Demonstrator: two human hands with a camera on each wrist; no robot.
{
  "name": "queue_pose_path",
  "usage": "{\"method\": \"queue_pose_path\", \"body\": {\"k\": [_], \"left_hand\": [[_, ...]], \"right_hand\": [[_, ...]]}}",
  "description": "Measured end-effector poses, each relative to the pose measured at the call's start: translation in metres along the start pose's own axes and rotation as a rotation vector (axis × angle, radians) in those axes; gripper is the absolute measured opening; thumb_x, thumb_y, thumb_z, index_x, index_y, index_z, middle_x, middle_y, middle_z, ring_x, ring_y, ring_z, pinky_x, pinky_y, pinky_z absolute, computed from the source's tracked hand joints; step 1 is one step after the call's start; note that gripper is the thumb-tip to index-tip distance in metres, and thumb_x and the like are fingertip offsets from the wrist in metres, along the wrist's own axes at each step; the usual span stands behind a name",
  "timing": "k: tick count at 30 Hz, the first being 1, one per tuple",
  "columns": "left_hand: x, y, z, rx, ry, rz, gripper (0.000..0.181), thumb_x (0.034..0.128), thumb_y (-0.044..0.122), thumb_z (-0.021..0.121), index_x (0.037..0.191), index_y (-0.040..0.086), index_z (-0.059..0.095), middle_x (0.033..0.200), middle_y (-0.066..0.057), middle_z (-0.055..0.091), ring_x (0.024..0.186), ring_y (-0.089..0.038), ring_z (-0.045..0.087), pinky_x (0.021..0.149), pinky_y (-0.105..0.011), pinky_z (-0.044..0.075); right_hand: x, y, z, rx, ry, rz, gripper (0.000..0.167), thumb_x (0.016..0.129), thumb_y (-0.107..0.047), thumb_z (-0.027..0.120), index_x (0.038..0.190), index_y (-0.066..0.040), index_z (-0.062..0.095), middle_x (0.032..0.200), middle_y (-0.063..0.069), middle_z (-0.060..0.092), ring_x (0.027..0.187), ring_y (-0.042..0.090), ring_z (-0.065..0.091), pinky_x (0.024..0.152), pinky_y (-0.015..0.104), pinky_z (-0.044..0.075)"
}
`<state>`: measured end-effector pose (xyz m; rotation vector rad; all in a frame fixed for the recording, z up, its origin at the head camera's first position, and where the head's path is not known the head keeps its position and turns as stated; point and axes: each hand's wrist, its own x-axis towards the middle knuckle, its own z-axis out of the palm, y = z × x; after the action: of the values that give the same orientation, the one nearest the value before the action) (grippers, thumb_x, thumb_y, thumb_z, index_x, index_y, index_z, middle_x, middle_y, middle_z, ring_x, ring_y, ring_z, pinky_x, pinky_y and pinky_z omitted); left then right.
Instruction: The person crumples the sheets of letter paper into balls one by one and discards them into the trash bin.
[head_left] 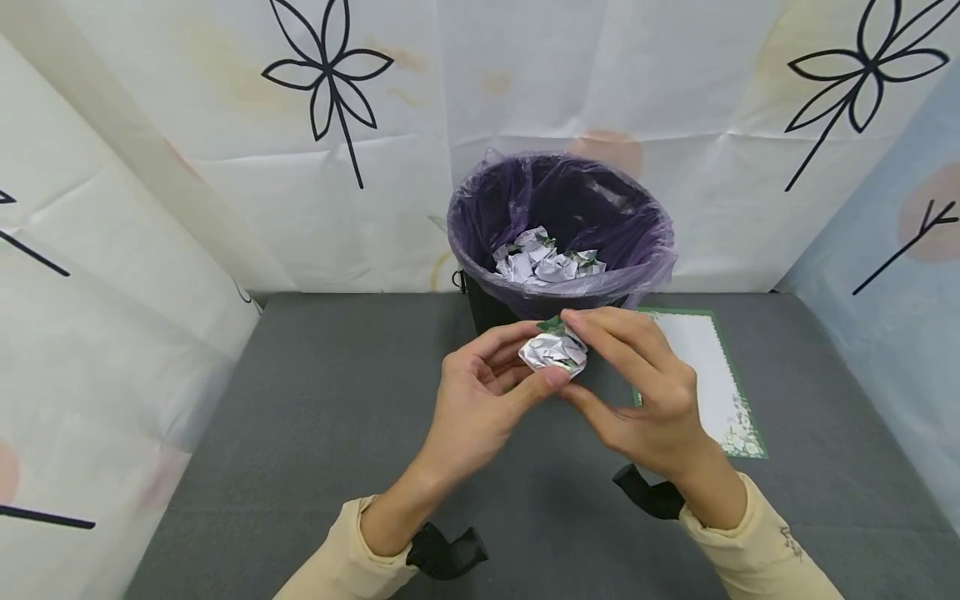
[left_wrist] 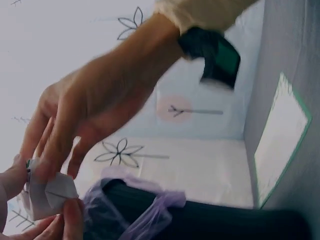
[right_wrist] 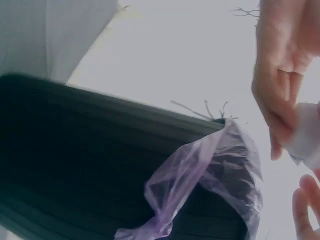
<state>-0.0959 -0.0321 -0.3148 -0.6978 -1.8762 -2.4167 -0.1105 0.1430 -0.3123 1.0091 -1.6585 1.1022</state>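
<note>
A crumpled ball of white paper [head_left: 553, 353] with a bit of green edging is held between both hands, just in front of the bin's near rim. My left hand [head_left: 480, 392] pinches it from the left, the thumb pressing on its near side. From the right, my right hand [head_left: 652, 392] grips it with fingertips on top and thumb below. In the left wrist view the paper ball [left_wrist: 52, 194] shows between the fingers of both hands. The right wrist view catches only part of the paper ball [right_wrist: 306, 132] at its right edge.
A dark bin with a purple plastic liner [head_left: 651, 250] stands against the back wall, several crumpled papers [head_left: 543, 258] inside. Right of it, a flat white sheet with a green floral border [head_left: 693, 350] lies on the dark grey table [head_left: 322, 417]. Patterned cloth [head_left: 510, 75] surrounds the table.
</note>
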Motion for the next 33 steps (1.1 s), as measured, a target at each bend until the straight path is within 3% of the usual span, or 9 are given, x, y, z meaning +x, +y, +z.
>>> {"method": "queue_pose_path", "body": {"k": [4, 9, 13, 19, 24, 28, 33], "left_hand": [[0.0, 0.007, -0.004, 0.13, 0.021, 0.105, 0.047, 0.0818, -0.007, 0.081, 0.126, -0.007, 0.065, 0.12, -0.015, 0.069, 0.103, -0.025, 0.069, 0.09, -0.039, 0.057], [0.0, 0.015, -0.009, 0.228, -0.072, 0.195, 0.057, 0.0793, -0.013, 0.08, 0.133, -0.008, 0.061, 0.13, -0.013, 0.061, 0.115, -0.025, 0.061, 0.098, -0.038, 0.053], [0.002, 0.022, -0.014, 0.224, -0.142, 0.257, 0.053, 0.0827, -0.017, 0.075, 0.133, -0.011, 0.06, 0.13, -0.017, 0.059, 0.114, -0.028, 0.062, 0.097, -0.04, 0.054], [0.014, 0.035, -0.019, 0.232, -0.155, 0.309, 0.046, 0.0804, -0.017, 0.077, 0.125, -0.011, 0.065, 0.123, -0.017, 0.065, 0.106, -0.028, 0.067, 0.093, -0.041, 0.056], [0.035, 0.054, -0.021, 0.24, -0.18, 0.342, 0.043, 0.0794, -0.019, 0.077, 0.121, -0.013, 0.066, 0.119, -0.019, 0.067, 0.107, -0.028, 0.066, 0.092, -0.042, 0.056], [0.06, 0.072, -0.023, 0.256, -0.213, 0.352, 0.04, 0.0806, -0.017, 0.076, 0.119, -0.014, 0.066, 0.117, -0.019, 0.068, 0.104, -0.026, 0.066, 0.092, -0.042, 0.056], [0.097, 0.094, -0.022, 0.215, -0.235, 0.281, 0.039, 0.0827, -0.015, 0.076, 0.12, -0.016, 0.065, 0.113, -0.02, 0.07, 0.099, -0.029, 0.07, 0.093, -0.042, 0.056]], "right_hand": [[-0.003, -0.004, -0.009, 0.191, -0.057, 0.154, 0.045, 0.093, -0.022, 0.078, 0.114, 0.017, 0.067, 0.111, 0.024, 0.068, 0.103, 0.021, 0.065, 0.092, 0.024, 0.052], [-0.004, -0.006, -0.019, 0.464, -0.066, 0.332, 0.048, 0.087, -0.007, 0.082, 0.117, 0.024, 0.06, 0.118, 0.023, 0.066, 0.104, 0.025, 0.065, 0.092, 0.031, 0.055], [0.001, -0.007, -0.026, 0.566, -0.101, 0.446, 0.051, 0.084, 0.003, 0.082, 0.122, 0.024, 0.057, 0.122, 0.025, 0.064, 0.112, 0.03, 0.062, 0.096, 0.036, 0.054], [0.021, -0.006, -0.032, 0.657, -0.194, 0.519, 0.047, 0.081, 0.018, 0.076, 0.124, 0.024, 0.056, 0.124, 0.028, 0.062, 0.115, 0.03, 0.062, 0.099, 0.039, 0.052], [0.048, -0.001, -0.039, 0.663, -0.237, 0.564, 0.045, 0.082, 0.021, 0.072, 0.124, 0.022, 0.058, 0.123, 0.027, 0.063, 0.109, 0.029, 0.065, 0.097, 0.037, 0.053], [0.075, 0.007, -0.044, 0.661, -0.242, 0.622, 0.046, 0.081, 0.028, 0.067, 0.125, 0.023, 0.057, 0.123, 0.028, 0.063, 0.104, 0.029, 0.068, 0.092, 0.035, 0.056], [0.111, 0.026, -0.048, 0.663, -0.227, 0.672, 0.045, 0.081, 0.033, 0.06, 0.125, 0.022, 0.058, 0.123, 0.031, 0.063, 0.104, 0.029, 0.069, 0.09, 0.033, 0.056]]}}
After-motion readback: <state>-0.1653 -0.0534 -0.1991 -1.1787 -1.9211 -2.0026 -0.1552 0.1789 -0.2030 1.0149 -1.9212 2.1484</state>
